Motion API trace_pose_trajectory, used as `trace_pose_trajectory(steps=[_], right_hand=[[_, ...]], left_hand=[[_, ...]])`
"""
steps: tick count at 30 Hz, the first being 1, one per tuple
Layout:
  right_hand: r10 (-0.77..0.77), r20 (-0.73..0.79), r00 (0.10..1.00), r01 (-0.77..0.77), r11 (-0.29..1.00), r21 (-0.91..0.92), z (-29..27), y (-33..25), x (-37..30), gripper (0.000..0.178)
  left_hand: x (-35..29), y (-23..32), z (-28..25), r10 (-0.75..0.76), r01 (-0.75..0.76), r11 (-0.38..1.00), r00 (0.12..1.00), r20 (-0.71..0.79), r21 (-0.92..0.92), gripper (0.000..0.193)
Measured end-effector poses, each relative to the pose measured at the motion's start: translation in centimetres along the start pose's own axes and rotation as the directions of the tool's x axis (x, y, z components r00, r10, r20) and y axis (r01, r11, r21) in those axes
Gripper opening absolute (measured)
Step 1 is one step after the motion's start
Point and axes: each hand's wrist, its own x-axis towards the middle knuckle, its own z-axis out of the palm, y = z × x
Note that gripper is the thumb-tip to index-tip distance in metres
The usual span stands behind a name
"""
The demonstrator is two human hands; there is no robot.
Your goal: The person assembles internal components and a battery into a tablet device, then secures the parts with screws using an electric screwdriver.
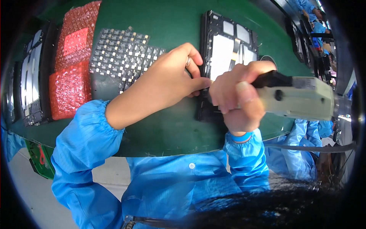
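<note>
My right hand (240, 91) is wrapped round a pale grey-green electric screwdriver (301, 99) with a black part by my fingers. Its tip is hidden by the hand, over an opened tablet (221, 53). That tablet has a black frame and white battery blocks, and seems to lie on top of a stack. At the tablet's left edge, my left hand (164, 74) has curled fingers, with index finger and thumb against the frame. A ring shows on one finger. Left of this hand lie sheets of small black parts with pale squares (122, 49).
Red bubble-wrap bags (70, 89) lie at the left on the green table (167, 129). Beyond them stands another stack of opened tablets (32, 76). A grey cable (316, 148) runs along the right. A person in blue sleeves (301, 152) is close by at the right.
</note>
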Motion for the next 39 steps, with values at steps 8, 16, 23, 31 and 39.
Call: trace_pose_trajectory(steps=[8, 16, 23, 31, 39], right_hand=[[0.003, 0.08, 0.997, -0.006, 0.999, 0.032, -0.1, 0.6, -0.2, 0.022], [-0.09, -0.175, 0.98, 0.144, 0.934, 0.328, -4.7, -2.4, -0.6, 0.04], [-0.323, -0.395, 0.86, 0.466, 0.813, 0.35, -14.9, -7.0, 0.1, 0.032], [-0.285, -0.462, 0.84, 0.421, 0.88, 0.222, -19.2, -4.8, 0.2, 0.028], [-0.142, -0.46, 0.876, 0.205, 0.975, 0.09, -17.0, -2.7, 0.3, 0.03]], left_hand=[[-1.2, 0.3, 0.0, -0.034, 0.033, 0.994, 0.999, -0.002, -0.106, 0.036], [-7.3, 1.9, 6.2, 0.38, -0.28, 0.619, 0.924, 0.032, 0.734, 0.075], [-6.4, 4.6, 7.1, 0.059, -0.075, 0.997, 0.934, -0.354, -0.033, 0.084], [6.6, 5.1, 2.3, 0.088, -0.279, 0.855, 0.908, -0.409, -0.437, 0.07], [14.0, 5.2, -5.6, 0.668, -0.171, 0.638, 0.607, -0.43, 0.75, 0.055]])
